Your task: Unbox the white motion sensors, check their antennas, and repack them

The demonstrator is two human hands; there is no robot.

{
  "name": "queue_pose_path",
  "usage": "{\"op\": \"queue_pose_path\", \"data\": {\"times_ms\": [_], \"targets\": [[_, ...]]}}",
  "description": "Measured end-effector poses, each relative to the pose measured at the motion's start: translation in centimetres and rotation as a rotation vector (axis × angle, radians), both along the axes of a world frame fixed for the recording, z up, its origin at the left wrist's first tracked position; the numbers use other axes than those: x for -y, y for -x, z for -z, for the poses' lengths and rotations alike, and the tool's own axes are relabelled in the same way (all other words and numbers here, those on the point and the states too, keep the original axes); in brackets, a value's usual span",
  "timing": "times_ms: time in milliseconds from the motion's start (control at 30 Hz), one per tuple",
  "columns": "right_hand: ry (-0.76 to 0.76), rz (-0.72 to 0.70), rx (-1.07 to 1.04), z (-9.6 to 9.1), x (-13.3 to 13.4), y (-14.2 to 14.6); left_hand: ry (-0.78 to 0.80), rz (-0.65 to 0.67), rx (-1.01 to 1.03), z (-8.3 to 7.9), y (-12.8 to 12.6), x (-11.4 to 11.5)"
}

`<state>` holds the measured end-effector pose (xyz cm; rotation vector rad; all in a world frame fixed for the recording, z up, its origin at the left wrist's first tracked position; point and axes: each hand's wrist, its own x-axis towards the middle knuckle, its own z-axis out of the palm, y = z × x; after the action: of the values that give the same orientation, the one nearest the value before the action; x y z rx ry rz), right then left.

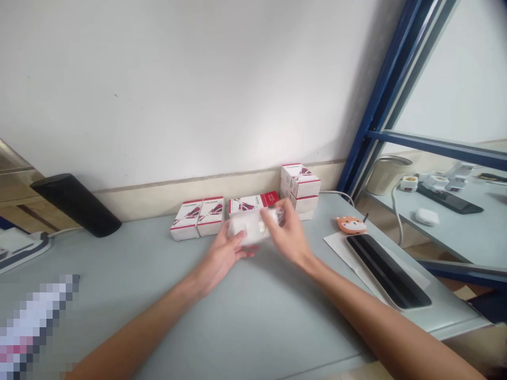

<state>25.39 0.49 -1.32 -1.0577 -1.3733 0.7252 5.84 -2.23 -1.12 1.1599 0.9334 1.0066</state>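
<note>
A white, box-shaped item [250,226], blurred and perhaps wrapped in clear plastic, is held above the grey table. My left hand [222,253] grips its left end, thumb on the near face and fingers underneath. At its right end my right hand [287,235] is closed on it, thumb on top. Just behind it lies a white and red box [249,202], partly hidden by the item. To the left, two more white and red boxes [197,217] lie side by side. A stack of similar boxes [300,190] stands at the right against the wall.
On the right a dark slab-like device [388,270] lies on a white sheet [340,245], near an orange animal-faced object [351,225]. A black oblong object [77,205] leans at the left. A blue-framed glass pane [447,148] borders the table [237,322] on the right.
</note>
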Motion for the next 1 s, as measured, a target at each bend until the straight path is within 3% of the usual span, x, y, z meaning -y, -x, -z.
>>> {"op": "queue_pose_path", "data": {"times_ms": [133, 267, 567, 867, 1000], "targets": [[0.101, -0.382, 0.134, 1.1, 1.9, 1.5, 0.186, -0.046, 0.052, 0.5, 2.5, 0.7], [0.094, -0.496, 0.071, 0.9, 2.6, 1.7, 0.208, -0.125, 0.121, 0.5, 3.7, 0.7], [0.127, -0.286, -0.003, 1.0, 1.7, 1.1, 0.255, -0.018, 0.293, 0.6, 3.9, 0.2], [-0.082, -0.095, -0.041, 0.0, 1.9, 1.0, 0.392, -0.027, 0.316, 0.5, 4.1, -0.2], [-0.174, -0.03, -0.07, -0.8, 1.7, 0.6, 0.345, -0.016, 0.261, 1.1, 4.2, -0.3]]}}
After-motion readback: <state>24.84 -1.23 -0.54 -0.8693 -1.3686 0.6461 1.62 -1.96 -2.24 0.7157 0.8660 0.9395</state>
